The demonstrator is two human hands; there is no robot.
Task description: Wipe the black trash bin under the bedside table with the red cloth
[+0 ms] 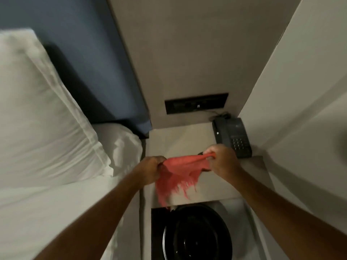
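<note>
The person holds the red cloth (180, 169) stretched between both hands above the bedside table (178, 139). The left hand (150, 170) is closed around one end, and the right hand (221, 158) is closed around the other end. The cloth looks light, thin and very soft; its lower edge is frayed and hangs loose, so I think it should be bunched into the palm before wiping. The black trash bin (195, 233) stands below the table's front edge, near the bed (47, 212). It seems rigid and glossy, maybe light enough to slide when pushed. Its lower part is cut off by the picture, its outer wall is hidden, and everything is rather blurred.
</note>
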